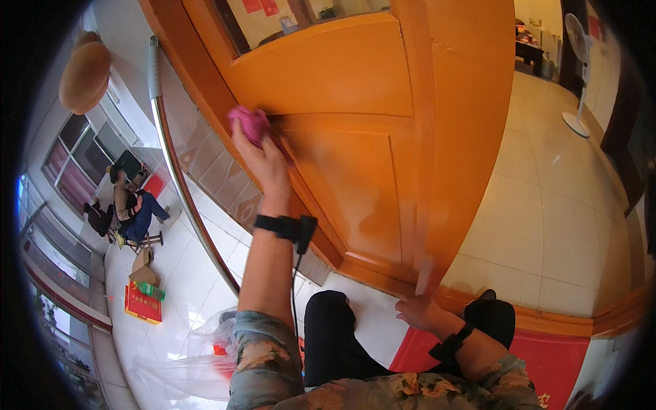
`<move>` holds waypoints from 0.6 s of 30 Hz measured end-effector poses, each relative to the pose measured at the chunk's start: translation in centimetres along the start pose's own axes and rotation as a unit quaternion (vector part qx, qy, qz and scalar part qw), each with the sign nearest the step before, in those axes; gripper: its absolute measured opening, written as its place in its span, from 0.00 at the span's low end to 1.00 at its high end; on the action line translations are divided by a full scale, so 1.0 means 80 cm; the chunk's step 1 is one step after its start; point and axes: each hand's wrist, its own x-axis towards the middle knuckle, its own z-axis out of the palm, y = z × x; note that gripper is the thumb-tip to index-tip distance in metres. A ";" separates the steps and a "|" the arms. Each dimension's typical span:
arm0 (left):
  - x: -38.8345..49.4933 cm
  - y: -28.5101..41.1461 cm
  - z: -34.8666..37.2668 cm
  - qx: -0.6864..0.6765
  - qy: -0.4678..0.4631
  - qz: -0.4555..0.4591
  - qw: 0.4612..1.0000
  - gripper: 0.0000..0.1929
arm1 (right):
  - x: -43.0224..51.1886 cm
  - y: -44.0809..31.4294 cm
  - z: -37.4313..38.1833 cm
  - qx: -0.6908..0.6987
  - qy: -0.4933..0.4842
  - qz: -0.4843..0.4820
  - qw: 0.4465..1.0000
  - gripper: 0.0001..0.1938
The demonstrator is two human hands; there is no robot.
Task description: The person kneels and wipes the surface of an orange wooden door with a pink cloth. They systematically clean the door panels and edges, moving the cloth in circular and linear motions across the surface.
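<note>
A brown-orange wooden door (338,82) with recessed panels and a glass pane at its top stands before me. My left hand (264,159) grips a crumpled pink cloth (248,125) against the door's left side, level with the top of the lower panel. Near the door's bottom rail, my right hand (420,311) has its fingers curled. A blurred pale strip (424,277) rises just above those fingers; whether it is held or is a reflection on the door, I cannot tell. Each wrist wears a black strap.
A curved metal rail (177,174) runs at left. Beyond it a person (130,205) sits on a stool, near a red box (143,303) and a green bottle (150,290). Clear plastic sheeting (189,371) and a red mat (548,359) lie below. A fan (581,66) stands inside.
</note>
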 end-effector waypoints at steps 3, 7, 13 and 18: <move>0.055 0.001 0.006 -0.001 0.029 -0.015 0.999 0.26 | -0.001 0.000 0.003 -0.008 -0.004 -0.020 1.000 0.13; 0.088 0.009 0.038 -0.034 -0.020 -0.118 0.992 0.28 | 0.002 0.002 0.016 0.013 -0.020 -0.020 1.000 0.12; 0.006 0.062 0.087 0.035 0.042 0.025 0.998 0.29 | 0.008 0.005 0.042 0.013 0.000 -0.059 0.998 0.11; -0.075 0.150 0.102 -0.016 -0.041 0.125 0.991 0.33 | 0.002 0.005 0.033 0.014 0.019 -0.062 0.998 0.09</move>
